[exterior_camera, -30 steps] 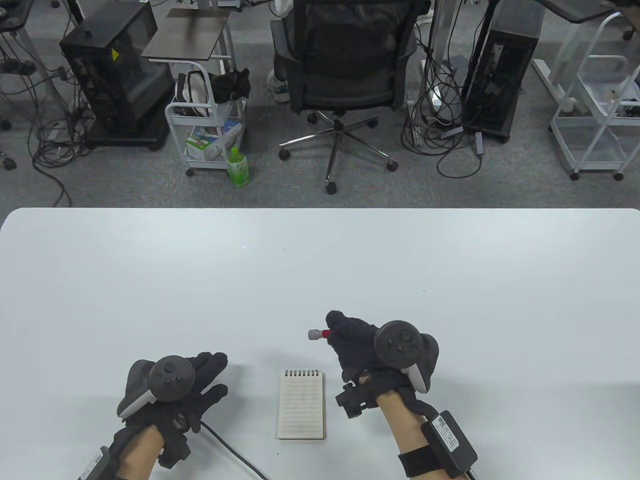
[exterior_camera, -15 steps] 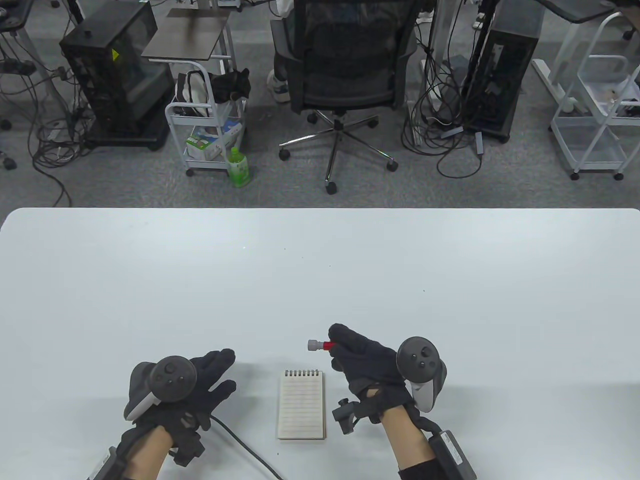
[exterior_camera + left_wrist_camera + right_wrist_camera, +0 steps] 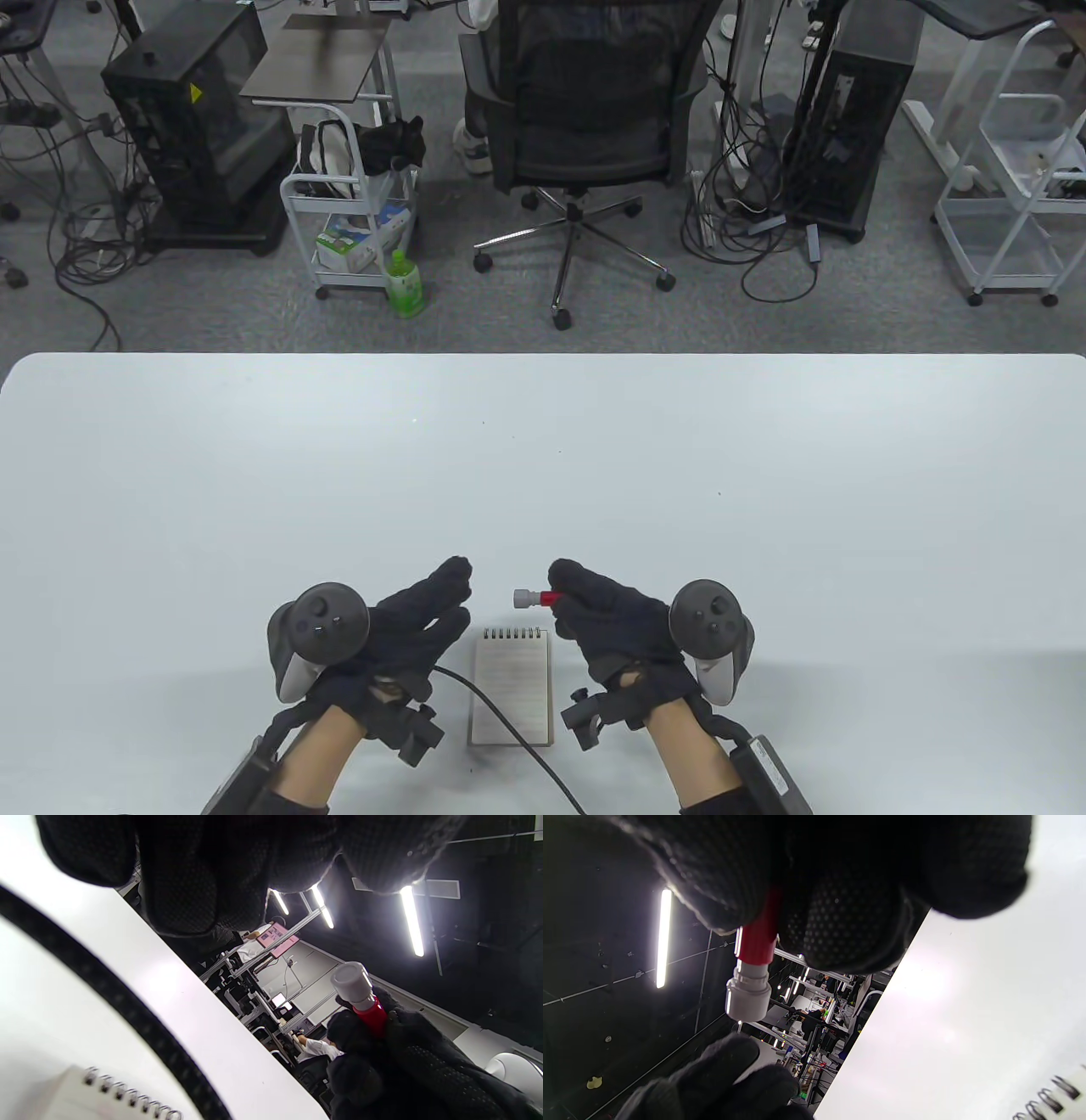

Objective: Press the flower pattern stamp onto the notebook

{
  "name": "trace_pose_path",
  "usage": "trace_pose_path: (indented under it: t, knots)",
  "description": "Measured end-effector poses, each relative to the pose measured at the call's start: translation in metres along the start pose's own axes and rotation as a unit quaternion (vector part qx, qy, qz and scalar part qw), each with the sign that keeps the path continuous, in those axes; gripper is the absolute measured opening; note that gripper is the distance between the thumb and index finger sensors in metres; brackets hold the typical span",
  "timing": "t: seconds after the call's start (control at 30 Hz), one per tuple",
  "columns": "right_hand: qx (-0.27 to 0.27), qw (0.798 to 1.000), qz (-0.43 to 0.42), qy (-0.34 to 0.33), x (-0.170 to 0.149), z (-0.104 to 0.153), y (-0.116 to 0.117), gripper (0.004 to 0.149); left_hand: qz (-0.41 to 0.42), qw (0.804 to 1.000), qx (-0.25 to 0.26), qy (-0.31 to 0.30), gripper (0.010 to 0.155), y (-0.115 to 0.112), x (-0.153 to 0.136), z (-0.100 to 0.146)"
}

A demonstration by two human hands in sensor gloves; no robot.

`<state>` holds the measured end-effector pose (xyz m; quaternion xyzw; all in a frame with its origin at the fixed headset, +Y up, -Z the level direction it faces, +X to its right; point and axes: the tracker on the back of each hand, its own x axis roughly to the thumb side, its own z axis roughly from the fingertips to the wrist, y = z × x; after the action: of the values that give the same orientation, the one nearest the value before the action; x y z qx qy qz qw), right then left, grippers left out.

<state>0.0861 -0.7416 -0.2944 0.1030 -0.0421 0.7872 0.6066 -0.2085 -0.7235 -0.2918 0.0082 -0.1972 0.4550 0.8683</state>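
The overhead camera looked down across the white table (image 3: 543, 441) from its near edge; both tilted wrist cameras, close in, shared the red-and-grey stamp (image 3: 360, 995) and spiral-bound notebook (image 3: 1048, 1092).

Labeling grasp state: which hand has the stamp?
The right hand grips the red stamp, its grey cap end pointing at the left hand, which is open, holds nothing and reaches in beside the notebook.

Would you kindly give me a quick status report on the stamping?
Right hand grips red stamp, cap on. Left hand open, reaching toward it. Notebook unstamped; left glove's cable lies across it.
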Motion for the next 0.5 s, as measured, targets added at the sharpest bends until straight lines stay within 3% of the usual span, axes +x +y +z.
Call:
trace_pose_path:
  t: [0.2, 0.5]
  knots:
    - [0.007, 1.0, -0.012, -0.004, 0.002, 0.002, 0.007, 0.048, 0.032, 0.999, 0.001, -0.013, 0.062, -0.022, 0.013, -0.012]
    - [0.022, 1.0, -0.021, -0.001, 0.001, 0.003, 0.015, 0.049, 0.039, 0.998, 0.043, -0.021, 0.05, -0.026, 0.015, -0.01]
